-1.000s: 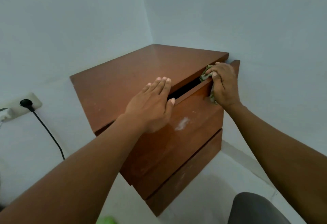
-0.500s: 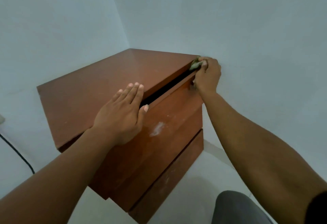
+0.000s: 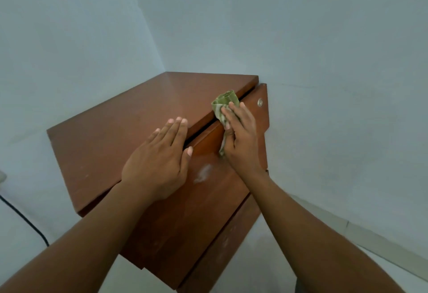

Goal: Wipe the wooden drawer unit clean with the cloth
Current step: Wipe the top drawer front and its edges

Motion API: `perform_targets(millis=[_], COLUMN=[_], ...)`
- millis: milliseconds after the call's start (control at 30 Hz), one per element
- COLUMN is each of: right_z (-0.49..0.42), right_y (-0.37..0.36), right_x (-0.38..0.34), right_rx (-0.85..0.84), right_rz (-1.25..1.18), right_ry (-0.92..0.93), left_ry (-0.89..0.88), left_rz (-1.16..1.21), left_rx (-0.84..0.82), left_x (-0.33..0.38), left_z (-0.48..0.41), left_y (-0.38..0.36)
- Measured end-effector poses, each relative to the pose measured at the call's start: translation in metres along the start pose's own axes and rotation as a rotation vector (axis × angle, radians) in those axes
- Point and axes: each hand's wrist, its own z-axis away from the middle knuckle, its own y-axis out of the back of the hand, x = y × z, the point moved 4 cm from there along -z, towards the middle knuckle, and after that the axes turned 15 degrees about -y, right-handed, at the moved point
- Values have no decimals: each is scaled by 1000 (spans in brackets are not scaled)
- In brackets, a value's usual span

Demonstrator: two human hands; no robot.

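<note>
A reddish-brown wooden drawer unit point(image 3: 111, 144) stands in the corner of two pale walls. Its top drawer point(image 3: 262, 116) is slightly pulled out, leaving a dark gap under the top panel. My right hand point(image 3: 240, 137) presses a green and white striped cloth point(image 3: 225, 105) onto the drawer's upper edge, a bunch of cloth sticking out above my fingers. My left hand point(image 3: 159, 160) lies flat on the unit's top at its front edge, fingers together, thumb hanging over the drawer front. A whitish smudge point(image 3: 202, 173) marks the drawer front between my hands.
A black cable point(image 3: 27, 221) runs down the left wall to the floor. Pale floor shows below and right of the unit, with a skirting line point(image 3: 361, 230) along the right wall. A metal fitting point(image 3: 260, 102) sits on the drawer's right end.
My right hand has slid the cloth left along the drawer's top edge, away from the right corner. The left hand stays flat on the top. The view has shifted.
</note>
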Motion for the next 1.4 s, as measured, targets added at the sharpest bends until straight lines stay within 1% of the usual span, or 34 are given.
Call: perform_targets(millis=[133, 233, 267, 400, 467, 533, 633, 700, 767, 833, 900, 967, 1000, 1067, 1200, 1300, 1400], right_z=[-33, -57, -67, -85, -72, -45, 12, 55, 101, 140, 169, 181, 178, 155, 67, -2, -35], right_y=[0, 1, 2, 15, 23, 25, 17, 9, -4, -27, -57, -82, -90, -92, -71, -55, -51], right_x=[25, 41, 46, 65, 55, 27, -19, -41, -63, -88, -103, -100, -92, -71, -4, 56, 81], right_rx=[60, 75, 85, 115, 183, 228, 195, 183, 170, 101, -6, -113, -135, -102, 28, 70, 113], right_rz=[56, 18, 2, -106, -168, -247, -340, -348, -351, -329, -246, -161, -135, -111, -95, -76, -84], right_ry=[-90, -209, -272, -622, -691, -674, -618, -586, -512, -383, -237, -157, -144, -177, -397, -542, -626], left_ry=[-31, -53, -54, -61, -55, -54, -83, -116, -156, -193, -196, -138, -112, -102, -106, -120, -131], left_rz=[6, -9, -9, -11, -12, 1, 49, 101, 98, 38, 12, 81, 117, 139, 140, 131, 77], left_rx=[0, -20, -23, -16, -30, -59, -76, -87, -103, -111, -105, -70, -49, -47, -87, -92, -99], left_x=[-1, -3, -3, -1, -2, -5, -10, -14, -23, -34, -43, -47, -48, -49, -49, -48, -48], left_z=[0, 0, 0, 0, 0, -1, -4, -2, 8, 27, 40, 41, 39, 32, 31, 29, 29], left_y=[-1, -2, -2, -2, -3, -3, -1, 2, 3, 3, 2, 2, 2, 0, -2, -2, -3])
